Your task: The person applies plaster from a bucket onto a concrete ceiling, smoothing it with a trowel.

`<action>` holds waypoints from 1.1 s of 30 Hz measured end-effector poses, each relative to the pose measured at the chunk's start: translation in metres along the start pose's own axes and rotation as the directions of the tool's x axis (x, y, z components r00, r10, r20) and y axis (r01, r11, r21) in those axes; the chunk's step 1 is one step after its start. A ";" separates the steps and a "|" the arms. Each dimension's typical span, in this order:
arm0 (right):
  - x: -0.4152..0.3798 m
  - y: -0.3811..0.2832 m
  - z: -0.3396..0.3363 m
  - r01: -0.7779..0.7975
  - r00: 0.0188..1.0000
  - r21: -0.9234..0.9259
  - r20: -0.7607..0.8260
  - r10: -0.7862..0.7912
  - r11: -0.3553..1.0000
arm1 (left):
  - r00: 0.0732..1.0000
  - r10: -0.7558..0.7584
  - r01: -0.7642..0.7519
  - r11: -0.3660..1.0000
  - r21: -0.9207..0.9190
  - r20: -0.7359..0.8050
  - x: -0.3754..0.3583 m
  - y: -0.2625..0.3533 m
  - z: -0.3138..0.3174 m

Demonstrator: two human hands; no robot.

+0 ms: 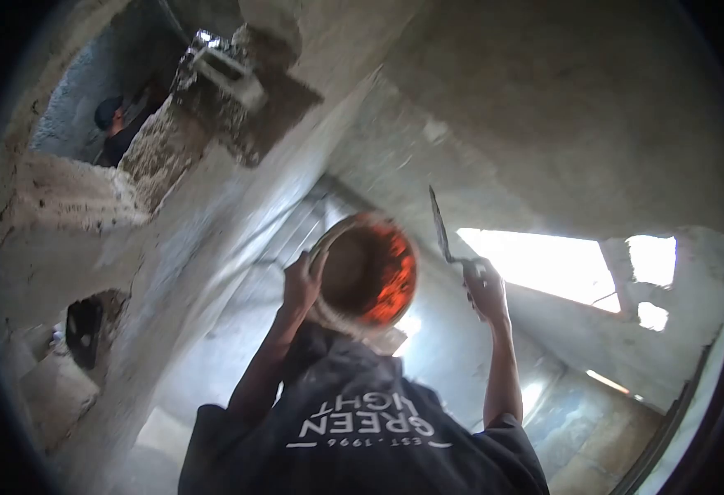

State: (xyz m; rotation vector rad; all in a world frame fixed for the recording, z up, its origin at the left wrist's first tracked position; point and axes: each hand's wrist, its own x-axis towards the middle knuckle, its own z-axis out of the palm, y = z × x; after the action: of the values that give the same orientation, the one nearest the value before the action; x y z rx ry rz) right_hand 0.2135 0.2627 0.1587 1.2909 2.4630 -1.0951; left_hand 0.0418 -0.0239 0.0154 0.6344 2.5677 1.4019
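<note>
My left hand (302, 280) is closed on the rim of a round bucket (393, 276), its inside orange and smeared with grey mortar. The bucket hangs in front of my chest with its mouth facing up toward me. To the right of it, my right hand (485, 290) grips the handle of a trowel (439, 224). The narrow metal blade is seen almost edge-on and points away from me, apart from the bucket.
A mortar-caked hand float (230, 78) rests at the wall ledge, upper left. Through an opening behind it, another person (114, 124) in a dark cap is visible. Rough plastered wall (494, 124) runs along the right, with bright openings (543, 260) below.
</note>
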 end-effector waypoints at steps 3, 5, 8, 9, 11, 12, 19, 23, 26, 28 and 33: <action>-0.076 0.015 0.032 -0.252 0.949 0.190 0.239 0.204 0.949 | 0.998 -0.041 0.044 0.998 -0.048 0.049 -0.001 0.013 -0.004; -0.100 0.036 0.054 -0.284 0.922 0.195 0.323 0.212 0.939 | 0.993 -0.026 0.018 0.997 0.069 0.119 -0.007 0.010 0.002; -0.111 0.051 0.079 -0.254 0.911 0.171 0.373 0.176 0.952 | 0.988 0.117 -0.129 0.984 0.125 0.106 -0.009 0.007 0.008; -0.111 0.070 0.092 -0.107 0.942 0.060 0.326 0.082 0.992 | 0.984 0.119 -0.138 0.981 0.138 0.135 -0.012 0.009 0.007; -0.104 0.068 0.098 -0.058 0.957 -0.147 0.272 0.097 0.987 | 0.969 0.124 -0.152 0.981 0.119 0.215 -0.007 0.024 0.005; -0.098 0.062 0.094 -0.032 0.945 -0.233 0.309 0.106 0.972 | 0.940 0.316 -0.331 0.936 0.119 0.128 -0.004 0.027 0.009; -0.061 0.067 0.117 0.247 0.909 -0.314 0.402 -0.107 0.917 | 0.927 0.234 -0.278 0.954 0.116 0.292 -0.006 0.042 0.007; -0.065 0.048 0.132 0.166 0.901 -0.274 0.433 -0.032 0.947 | 0.922 0.247 -0.297 0.945 0.137 0.298 -0.011 0.046 0.009; -0.065 0.063 0.159 0.294 0.891 -0.145 0.401 -0.216 0.945 | 0.915 0.247 -0.304 0.942 0.141 0.319 -0.015 0.049 0.011; -0.067 0.062 0.159 0.319 0.882 -0.105 0.396 -0.254 0.942 | 0.915 0.265 -0.317 0.939 0.136 0.305 -0.017 0.049 0.012; -0.079 0.061 0.122 0.376 0.840 0.108 0.379 -0.388 0.920 | 0.920 0.220 -0.276 0.951 0.140 0.323 -0.014 0.047 0.010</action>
State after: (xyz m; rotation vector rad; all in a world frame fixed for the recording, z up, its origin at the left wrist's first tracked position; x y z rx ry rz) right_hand 0.2857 0.1518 0.0732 0.5070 2.4391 -1.3270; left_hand 0.0716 0.0005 0.0480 1.1468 2.4457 1.0317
